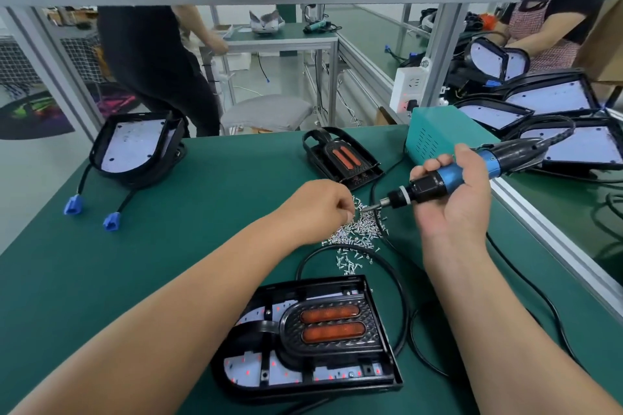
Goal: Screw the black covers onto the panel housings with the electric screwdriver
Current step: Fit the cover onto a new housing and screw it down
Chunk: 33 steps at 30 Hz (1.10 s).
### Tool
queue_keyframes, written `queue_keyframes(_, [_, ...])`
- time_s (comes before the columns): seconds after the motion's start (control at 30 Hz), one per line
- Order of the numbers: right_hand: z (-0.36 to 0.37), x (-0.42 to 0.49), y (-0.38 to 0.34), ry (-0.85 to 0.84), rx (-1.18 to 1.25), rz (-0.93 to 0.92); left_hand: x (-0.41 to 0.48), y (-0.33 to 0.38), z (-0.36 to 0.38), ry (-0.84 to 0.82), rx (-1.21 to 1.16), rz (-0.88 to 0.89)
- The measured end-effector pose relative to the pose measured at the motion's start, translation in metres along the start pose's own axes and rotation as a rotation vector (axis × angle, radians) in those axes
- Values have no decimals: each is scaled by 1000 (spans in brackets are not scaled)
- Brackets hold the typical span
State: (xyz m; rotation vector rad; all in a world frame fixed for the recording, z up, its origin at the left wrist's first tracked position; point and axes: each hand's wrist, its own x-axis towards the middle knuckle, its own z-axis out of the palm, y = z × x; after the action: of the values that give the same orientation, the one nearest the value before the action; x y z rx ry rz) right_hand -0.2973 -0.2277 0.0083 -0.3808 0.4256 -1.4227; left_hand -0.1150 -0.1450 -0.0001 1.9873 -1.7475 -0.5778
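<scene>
Near housing [381,377]: right under your forearms, with a black cover [332,323] sitting on it, orange lenses up. Whether any screw is already in its holes is too small to tell.
Right hand [455,202]: wrapped round the blue body of the electric screwdriver [448,177], with the bit pointing left and down into the screw pile [357,229].
Left hand [317,209]: fingers curled, tips down among the loose screws just beside the bit. Whether you have one pinched is hidden.
Step, as judged: you're loading a screw onto the bit — driving on the near cover looks not yet begun.
Far cover [340,157]: lies beyond the pile, near the teal power box [435,131]; you cannot tell if it is fastened.
Left housing [135,145]: open, white board showing, no cover, blue connectors [72,205] trailing.
Right stack [553,98]: several uncovered housings — most of the job looks left.
</scene>
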Motion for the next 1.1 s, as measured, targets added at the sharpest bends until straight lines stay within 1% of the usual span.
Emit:
queue_keyframes(0.13, [1,-1,0,-3,7,-3,-9,-12,-2,23,-620,-212])
queue_keyframes(0.23, [1,-2,1,-15,2,2,-15,-20,-5,28,-1010,-318])
queue_keyframes(0.37, [1,-3,2,-30,3,9,-23,-29,-16,-63,-1470,-388])
queue_keyframes(0.43, [1,-3,3,-32,4,13,-29,-33,-21,-136,-1634,-394])
queue_keyframes(0.57, [1,-4,2,-42,7,10,-43,-38,-29,-174,-1733,-370])
queue_keyframes(0.77, [7,-9,5,-66,3,23,-79,-45,-31,-188,-1735,-312])
queue_keyframes(0.9, [12,-21,13,-154,-23,32,-101,-51,-31,-167,-1738,-284])
queue_keyframes(1.1, [24,-47,30,-344,-94,86,-107,-52,-19,-69,-1635,-249])
